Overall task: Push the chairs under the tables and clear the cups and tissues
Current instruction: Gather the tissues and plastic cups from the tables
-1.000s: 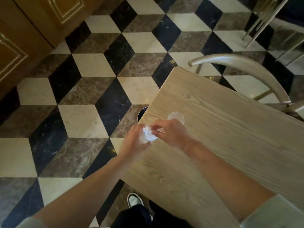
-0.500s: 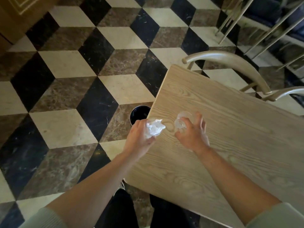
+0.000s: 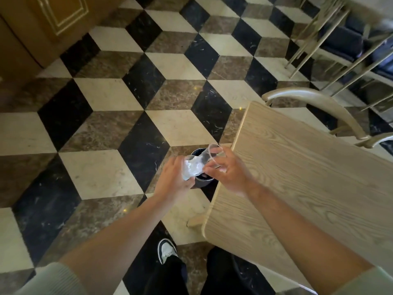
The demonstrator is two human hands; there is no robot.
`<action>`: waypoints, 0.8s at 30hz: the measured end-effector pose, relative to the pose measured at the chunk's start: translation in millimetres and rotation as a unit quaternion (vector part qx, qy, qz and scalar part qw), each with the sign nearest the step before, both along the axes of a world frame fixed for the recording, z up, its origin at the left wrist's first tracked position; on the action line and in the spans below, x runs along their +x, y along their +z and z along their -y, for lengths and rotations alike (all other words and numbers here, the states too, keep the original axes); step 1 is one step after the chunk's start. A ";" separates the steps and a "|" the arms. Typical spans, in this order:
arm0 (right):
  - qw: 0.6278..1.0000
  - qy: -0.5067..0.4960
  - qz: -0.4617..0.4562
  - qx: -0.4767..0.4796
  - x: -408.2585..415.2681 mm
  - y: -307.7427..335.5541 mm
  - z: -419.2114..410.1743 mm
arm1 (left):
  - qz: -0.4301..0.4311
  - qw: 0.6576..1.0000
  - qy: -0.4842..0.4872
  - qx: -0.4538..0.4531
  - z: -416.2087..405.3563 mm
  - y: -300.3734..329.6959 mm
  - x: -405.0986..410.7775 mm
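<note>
My left hand [image 3: 173, 180] grips a clear plastic cup stuffed with a crumpled white tissue [image 3: 191, 170]. My right hand [image 3: 228, 172] holds a second clear plastic cup [image 3: 214, 153], tilted, its rim facing up and away. Both hands hover beside the table's left edge, directly above a small black bin [image 3: 202, 179] standing on the floor. The two cups touch or overlap between my hands. The light wooden table [image 3: 308, 177] lies to the right, and a chair with a curved pale backrest [image 3: 314, 103] stands at its far side.
The floor is a black, cream and brown cube-patterned marble. A brown wooden cabinet [image 3: 42, 24] fills the upper left. More metal-legged chairs with dark seats [image 3: 344, 39] stand at the upper right. My shoe [image 3: 167, 251] and dark trouser legs are at the bottom.
Both hands lifted their cups off the table and moved left, over the black bin. The view swung left, so the table sits further right.
</note>
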State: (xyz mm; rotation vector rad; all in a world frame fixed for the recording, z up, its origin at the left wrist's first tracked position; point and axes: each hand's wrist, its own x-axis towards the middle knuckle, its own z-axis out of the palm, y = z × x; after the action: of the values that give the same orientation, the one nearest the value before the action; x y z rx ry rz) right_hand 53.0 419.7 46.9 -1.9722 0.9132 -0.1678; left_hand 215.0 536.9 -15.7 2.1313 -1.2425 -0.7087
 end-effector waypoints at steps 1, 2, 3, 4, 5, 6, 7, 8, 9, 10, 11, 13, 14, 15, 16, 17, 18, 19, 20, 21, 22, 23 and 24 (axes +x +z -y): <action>1.000 0.009 -0.003 0.007 12.2 -3.7 -6.6 | 0.002 1.000 0.004 -0.007 -5.5 3.3 6.4; 1.000 0.013 -0.006 0.014 20.8 -7.6 -11.8 | 0.003 1.000 0.004 -0.015 -9.0 5.6 9.9; 0.999 0.020 -0.009 0.024 29.1 -10.8 -16.8 | 0.001 1.000 0.001 -0.020 -12.3 7.7 13.0; 0.999 0.032 -0.011 0.035 39.1 -13.3 -22.9 | -0.005 1.000 0.001 -0.024 -16.7 9.4 17.7; 0.998 0.040 -0.013 0.044 46.9 -14.7 -27.4 | -0.013 1.000 0.000 -0.026 -19.5 10.8 20.6; 0.997 0.046 -0.021 0.049 53.8 -15.7 -31.4 | -0.020 0.999 0.000 -0.029 -21.4 11.8 23.9; 0.996 0.053 -0.037 0.054 59.7 -16.5 -33.9 | -0.023 0.999 0.004 -0.035 -22.8 12.6 26.9; 0.994 0.066 -0.060 0.059 64.6 -16.6 -35.6 | -0.024 0.999 0.010 -0.043 -24.2 13.1 30.2; 0.991 0.080 -0.089 0.067 69.4 -15.9 -37.0 | -0.022 0.998 0.013 -0.050 -26.2 13.4 34.2; 0.986 0.092 -0.120 0.076 72.5 -15.1 -36.7 | -0.017 0.998 0.010 -0.058 -27.0 13.5 36.9; 0.980 0.103 -0.150 0.078 74.8 -14.2 -35.0 | -0.008 0.998 0.000 -0.066 -26.8 14.2 39.4; 0.971 0.126 -0.195 0.057 79.0 -13.9 -31.4 | 0.015 0.996 -0.030 -0.077 -25.0 16.6 42.5; 0.968 0.135 -0.207 0.043 80.6 -13.6 -29.2 | 0.024 0.996 -0.041 -0.076 -21.3 18.1 43.1; 0.967 0.138 -0.212 0.033 81.6 -12.5 -27.3 | 0.030 0.996 -0.044 -0.074 -17.4 18.2 43.5; 0.969 0.136 -0.205 0.024 83.1 -10.4 -23.6 | 0.031 0.996 -0.039 -0.071 -11.4 18.7 45.2; 0.973 0.130 -0.191 0.011 84.3 -8.2 -21.9 | 0.024 0.997 -0.028 -0.067 -8.4 19.3 46.5; 0.978 0.119 -0.171 -0.003 84.3 -6.4 -19.1 | 0.017 0.998 -0.013 -0.061 -5.6 22.0 46.7; 0.984 0.101 -0.149 -0.016 84.0 -4.4 -13.7 | 0.018 0.999 -0.004 -0.051 -0.6 25.8 47.6; 0.987 0.086 -0.137 -0.019 84.0 -2.6 -8.4 | 0.023 0.999 0.004 -0.041 4.4 28.6 49.1; 0.986 0.087 -0.140 -0.020 85.6 -0.3 -4.2 | 0.022 0.999 0.006 -0.038 8.1 30.3 51.4; 0.982 0.107 -0.152 -0.023 88.6 0.1 -0.4 | 0.018 0.999 0.002 -0.046 10.9 32.7 53.7; 0.977 0.136 -0.161 -0.023 92.7 -1.8 2.4 | 0.016 0.998 -0.009 -0.060 12.6 34.9 55.6; 0.972 0.165 -0.168 -0.026 97.2 -5.0 6.5 | 0.022 0.997 -0.023 -0.073 16.2 35.7 56.7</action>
State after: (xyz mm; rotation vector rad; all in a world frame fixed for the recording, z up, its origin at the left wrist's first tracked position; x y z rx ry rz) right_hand 150.2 413.2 41.8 -2.2091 0.7778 0.3449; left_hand 271.7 520.6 20.0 2.0135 -1.3294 -0.5749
